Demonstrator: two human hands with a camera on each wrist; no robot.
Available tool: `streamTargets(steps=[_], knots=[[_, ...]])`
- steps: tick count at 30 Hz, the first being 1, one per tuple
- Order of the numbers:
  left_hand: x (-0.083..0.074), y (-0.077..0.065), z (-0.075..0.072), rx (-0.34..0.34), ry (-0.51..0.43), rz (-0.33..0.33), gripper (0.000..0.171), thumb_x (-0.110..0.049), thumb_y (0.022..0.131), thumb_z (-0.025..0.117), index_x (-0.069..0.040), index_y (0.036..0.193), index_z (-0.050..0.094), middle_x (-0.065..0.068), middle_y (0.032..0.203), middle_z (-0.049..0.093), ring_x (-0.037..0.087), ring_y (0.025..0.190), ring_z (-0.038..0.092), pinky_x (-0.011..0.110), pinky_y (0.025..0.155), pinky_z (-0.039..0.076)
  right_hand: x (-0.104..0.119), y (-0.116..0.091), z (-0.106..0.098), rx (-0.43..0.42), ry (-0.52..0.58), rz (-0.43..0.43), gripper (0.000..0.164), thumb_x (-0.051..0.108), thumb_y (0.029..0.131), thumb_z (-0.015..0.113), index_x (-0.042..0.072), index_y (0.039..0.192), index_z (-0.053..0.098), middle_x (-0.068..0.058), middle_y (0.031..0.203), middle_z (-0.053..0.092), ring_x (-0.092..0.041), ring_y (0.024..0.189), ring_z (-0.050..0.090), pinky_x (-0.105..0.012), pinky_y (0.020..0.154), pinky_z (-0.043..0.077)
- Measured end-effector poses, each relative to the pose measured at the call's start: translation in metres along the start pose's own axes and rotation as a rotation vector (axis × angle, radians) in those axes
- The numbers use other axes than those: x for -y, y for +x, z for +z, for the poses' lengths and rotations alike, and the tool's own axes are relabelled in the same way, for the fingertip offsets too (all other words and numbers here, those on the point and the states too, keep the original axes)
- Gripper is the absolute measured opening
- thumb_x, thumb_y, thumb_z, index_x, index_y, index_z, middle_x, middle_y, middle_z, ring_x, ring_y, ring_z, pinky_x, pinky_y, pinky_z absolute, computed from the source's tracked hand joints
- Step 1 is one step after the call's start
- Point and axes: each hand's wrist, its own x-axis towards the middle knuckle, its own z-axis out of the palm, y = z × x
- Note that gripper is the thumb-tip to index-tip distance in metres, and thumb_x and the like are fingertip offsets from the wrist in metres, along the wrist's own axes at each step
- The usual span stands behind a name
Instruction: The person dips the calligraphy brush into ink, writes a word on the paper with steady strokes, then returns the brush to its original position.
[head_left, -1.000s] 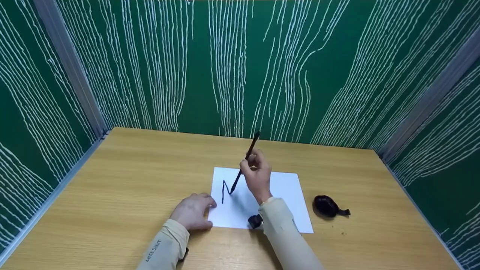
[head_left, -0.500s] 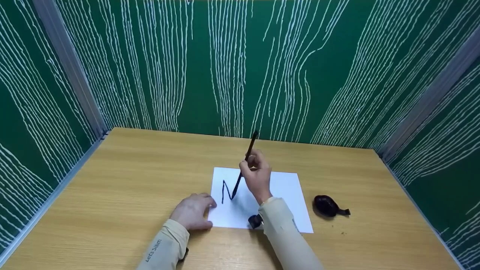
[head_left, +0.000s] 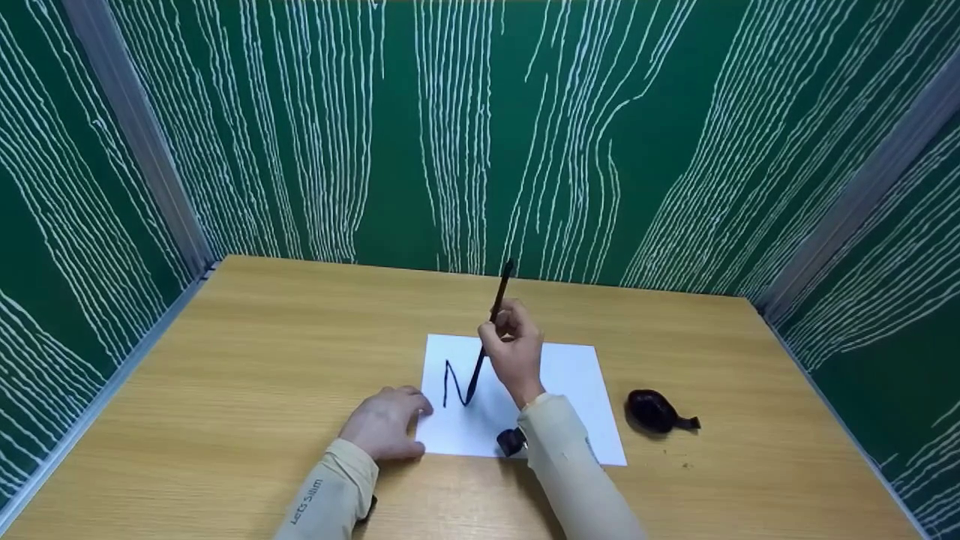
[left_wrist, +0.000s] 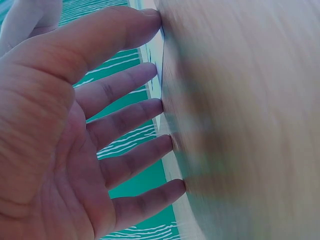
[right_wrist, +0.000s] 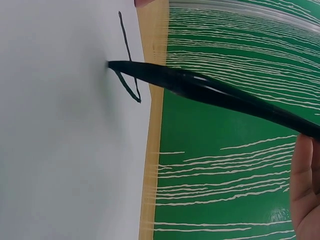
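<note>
Brush (right_wrist: 200,88), one, pinched in right hand (head_left: 516,356), tip on one paper (head_left: 571,397); left hand (head_left: 382,424), fingers outstretched, touching paper's edge.

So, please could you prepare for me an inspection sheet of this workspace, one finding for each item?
Surface: wooden table, with a few small specks near its right side.
Job's things: white paper lies on the table; black strokes mark its left part; a black brush has its tip at their end.
Clutter: a black object right of the paper, apart from it; its use is unclear.
Grips: the right grip holds the brush; the left grip rests at the paper's left edge, fingers extended.
Cables: nothing seen.
Surroundings: green walls with white wavy lines, grey posts at the corners.
</note>
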Motion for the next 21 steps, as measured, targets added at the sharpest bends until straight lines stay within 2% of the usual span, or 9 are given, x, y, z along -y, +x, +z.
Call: streamTargets(steps=[5,14,21], knots=[[-0.0005,0.0011,-0.0008,0.013,0.000,-0.005,0.050,-0.030,0.068,0.077,-0.016,0.114,0.067,0.006,0.129,0.060,0.031,0.116,0.057,0.046,0.100,0.047,0.0003,0.0001,-0.0002,0.002,-0.003,0.004,0.019,0.003,0.081,0.058,0.013,0.096,0.062,-0.003,0.072,0.058,-0.015,0.063,0.057,-0.033,0.051,0.053],[-0.0015,0.0023,-0.0013,0.048,-0.009,-0.043,0.050,-0.030,0.069,0.078,-0.018,0.116,0.067,0.007,0.132,0.058,0.031,0.118,0.055,0.048,0.102,0.046,0.0011,0.0001,-0.0004,0.008,0.001,0.006,0.019,0.000,0.082,0.059,0.013,0.096,0.062,-0.006,0.072,0.059,-0.017,0.063,0.058,-0.027,0.049,0.051],[-0.0014,0.0009,-0.0008,0.028,-0.015,-0.024,0.050,-0.029,0.068,0.078,-0.016,0.115,0.067,0.007,0.130,0.059,0.031,0.117,0.056,0.048,0.101,0.046,-0.0011,0.0007,-0.0004,-0.006,-0.006,0.000,0.020,-0.001,0.082,0.058,0.012,0.096,0.062,-0.010,0.073,0.060,-0.021,0.064,0.058,-0.027,0.052,0.051]])
